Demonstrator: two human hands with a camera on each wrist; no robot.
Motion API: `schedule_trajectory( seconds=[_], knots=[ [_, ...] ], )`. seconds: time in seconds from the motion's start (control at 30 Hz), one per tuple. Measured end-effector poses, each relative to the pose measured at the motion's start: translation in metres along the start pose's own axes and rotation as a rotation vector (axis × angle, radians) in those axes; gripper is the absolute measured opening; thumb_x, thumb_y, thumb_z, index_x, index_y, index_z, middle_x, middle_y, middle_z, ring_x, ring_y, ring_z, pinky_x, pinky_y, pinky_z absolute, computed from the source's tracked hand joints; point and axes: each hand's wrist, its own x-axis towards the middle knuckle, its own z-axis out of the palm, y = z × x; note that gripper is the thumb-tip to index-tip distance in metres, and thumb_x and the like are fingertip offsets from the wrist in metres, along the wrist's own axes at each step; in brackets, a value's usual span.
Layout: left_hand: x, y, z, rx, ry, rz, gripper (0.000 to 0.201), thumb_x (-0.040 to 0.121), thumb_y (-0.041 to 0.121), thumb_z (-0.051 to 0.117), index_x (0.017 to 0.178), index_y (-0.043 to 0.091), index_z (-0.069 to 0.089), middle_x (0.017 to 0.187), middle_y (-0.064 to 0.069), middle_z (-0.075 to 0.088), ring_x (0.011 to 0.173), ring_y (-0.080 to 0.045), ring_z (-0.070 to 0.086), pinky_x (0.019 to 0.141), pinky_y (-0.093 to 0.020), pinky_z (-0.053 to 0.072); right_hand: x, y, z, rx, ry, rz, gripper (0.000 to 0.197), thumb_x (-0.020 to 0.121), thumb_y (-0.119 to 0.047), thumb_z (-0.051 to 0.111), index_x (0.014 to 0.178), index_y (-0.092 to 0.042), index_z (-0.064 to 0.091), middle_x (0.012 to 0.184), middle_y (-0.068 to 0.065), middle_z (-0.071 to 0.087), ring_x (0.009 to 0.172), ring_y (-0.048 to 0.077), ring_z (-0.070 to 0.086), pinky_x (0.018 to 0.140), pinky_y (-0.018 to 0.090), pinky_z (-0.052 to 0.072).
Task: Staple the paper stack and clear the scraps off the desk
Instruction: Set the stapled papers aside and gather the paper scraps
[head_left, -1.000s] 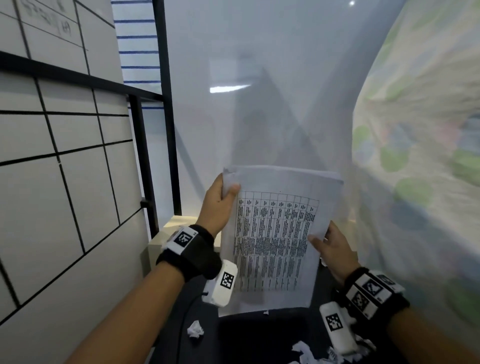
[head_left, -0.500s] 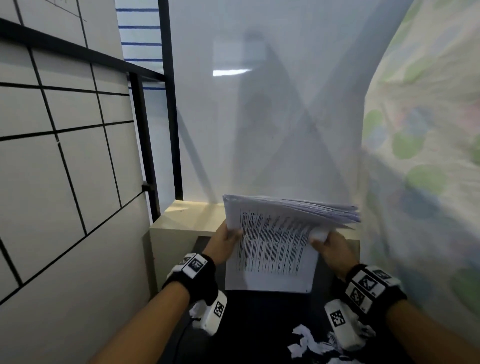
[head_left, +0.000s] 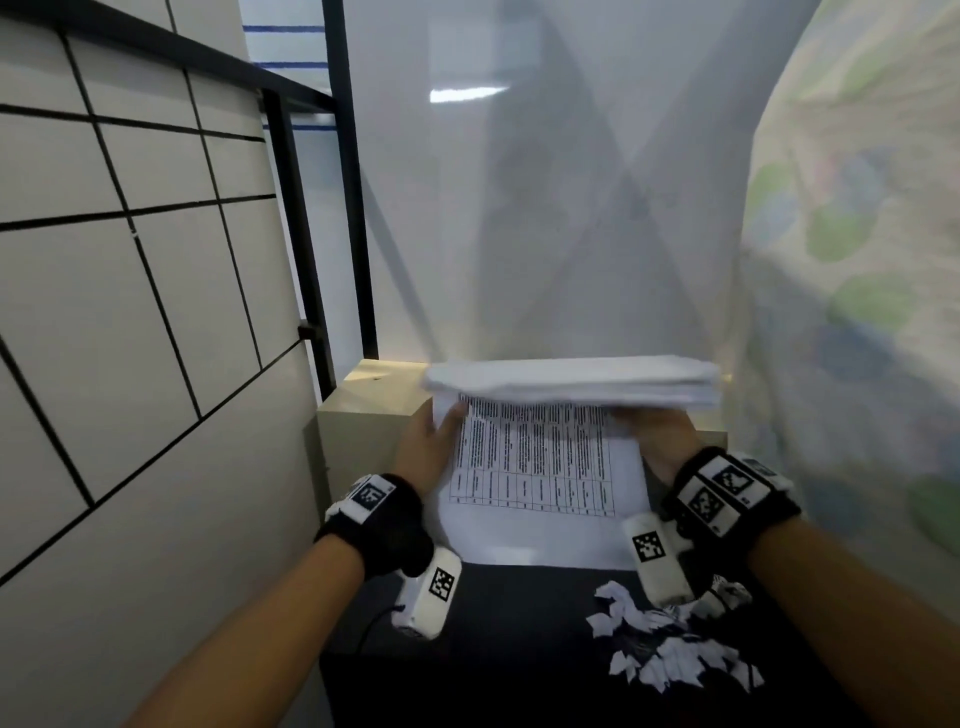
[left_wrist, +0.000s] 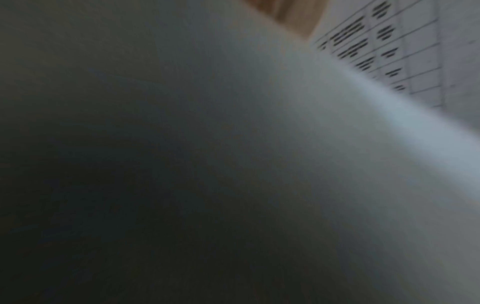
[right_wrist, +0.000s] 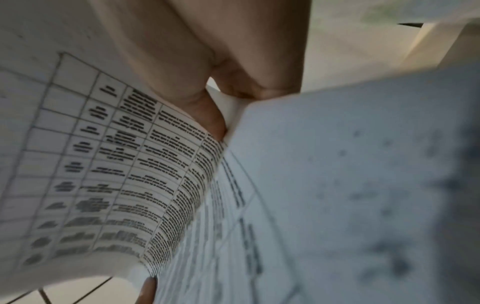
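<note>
Above the dark desk (head_left: 493, 613) we hold the paper stack (head_left: 540, 467) upright, left hand (head_left: 428, 452) and right hand (head_left: 657, 441) gripping its sides, and its loosely fanned sheets could slip onto the scraps (head_left: 670, 649) at near right.

I see the paper stack (head_left: 540, 467), white sheets printed with a black-ruled table of small text, held up off the desk (head_left: 493, 649) with its lower edge near the dark surface. Its top part bends over toward me, so the fanned sheet edges show as a pale, blurred band across the top. From the right wrist view the pages curl apart, the table lines plain on the inner sheet. The scraps (head_left: 670, 644), small torn white pieces, lie in a loose heap on the dark desk, near and right of the stack.
</note>
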Motion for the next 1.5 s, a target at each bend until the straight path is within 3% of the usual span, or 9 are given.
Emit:
schedule_trajectory(
  seconds=[0.13,0.27,0.53,0.73,0.8,0.9,0.97,1.23,1.5],
  knots=[
    [-0.005,-0.008,-0.020,-0.170,-0.044,-0.104,0.035,0.097,0.029,0.047,0.124,0.008,0.055,0.099,-0.005,0.069,0.105,-0.027,0.065,0.087,-0.031,0.052,-0.017,0.006,0.017,-0.089,-0.066,0.037,0.027,0.090,0.001,0.051,0.118,0.001,0.052,0.111,0.016,0.063,0.096,0.029,0.061,0.088,0.042,0.051],
    [-0.001,-0.019,-0.040,-0.219,-0.067,-0.112,0.022,0.099,0.024,0.043,0.116,0.021,0.057,0.091,0.011,0.067,0.083,-0.003,0.066,0.073,-0.019,0.056,-0.037,0.042,0.021,-0.162,-0.215,0.176,0.025,0.093,-0.007,0.050,0.117,-0.005,0.053,0.116,0.013,0.064,0.097,0.025,0.066,0.082,0.038,0.057],
    [-0.009,-0.042,-0.061,-0.233,-0.123,-0.260,0.037,0.101,0.033,0.034,0.098,0.012,0.064,0.095,-0.009,0.069,0.098,-0.029,0.064,0.085,-0.037,0.050,-0.030,0.051,0.025,-0.134,-0.106,0.189,0.025,0.094,-0.002,0.045,0.118,-0.003,0.054,0.107,0.014,0.064,0.086,0.027,0.064,0.066,0.031,0.058],
    [-0.013,-0.101,-0.051,0.790,-0.591,-0.278,0.064,0.081,0.042,0.067,0.135,0.016,0.043,0.134,-0.009,0.049,0.123,-0.024,0.050,0.103,-0.028,0.041,-0.011,0.046,-0.026,-0.148,0.075,0.261,0.019,0.096,-0.006,0.043,0.112,-0.004,0.053,0.104,0.016,0.060,0.079,0.025,0.060,0.062,0.030,0.057],
    [-0.009,-0.103,-0.041,0.910,-0.723,-0.248,0.065,0.073,0.038,0.075,0.128,0.016,0.048,0.134,-0.010,0.048,0.121,-0.025,0.051,0.091,-0.029,0.050,-0.010,0.051,-0.044,-0.132,0.119,0.311,0.023,0.096,-0.007,0.043,0.115,0.001,0.052,0.099,0.016,0.061,0.067,0.019,0.064,0.057,0.029,0.054],
    [-0.006,-0.089,-0.015,0.913,-0.795,-0.196,0.043,0.081,0.019,0.070,0.121,0.008,0.056,0.133,-0.012,0.051,0.116,-0.028,0.057,0.044,-0.011,0.048,-0.015,0.054,-0.061,-0.075,0.164,0.357,0.015,0.097,-0.002,0.038,0.102,-0.004,0.052,0.078,0.010,0.055,0.042,0.010,0.058,0.032,0.014,0.043],
    [-0.004,-0.080,0.011,0.903,-0.826,-0.158,0.040,0.083,0.016,0.068,0.121,0.005,0.058,0.132,-0.013,0.054,0.115,-0.029,0.059,0.040,-0.012,0.045,-0.017,0.057,-0.067,-0.071,0.172,0.374,0.014,0.097,-0.002,0.038,0.102,-0.003,0.051,0.074,0.012,0.052,0.032,0.006,0.053,0.030,0.013,0.040],
    [0.034,-0.077,0.081,0.823,-0.788,-0.134,0.097,0.071,0.055,0.070,0.147,0.019,0.021,0.152,-0.011,0.021,0.142,-0.036,0.026,0.111,-0.047,0.034,-0.014,0.055,-0.071,0.035,0.094,0.399,0.022,0.098,0.000,0.034,0.089,-0.004,0.054,0.072,0.011,0.053,0.029,0.002,0.052,0.030,0.012,0.040],
    [0.137,-0.102,0.078,0.846,-0.412,-0.225,0.071,0.092,0.040,0.043,0.151,0.014,0.014,0.159,-0.014,0.013,0.146,-0.033,0.018,0.117,-0.043,0.024,0.006,0.045,-0.079,0.209,0.026,0.392,0.021,0.097,-0.003,0.034,0.094,-0.003,0.055,0.048,0.001,0.062,0.030,0.003,0.049,0.030,0.012,0.039]
  ],
)
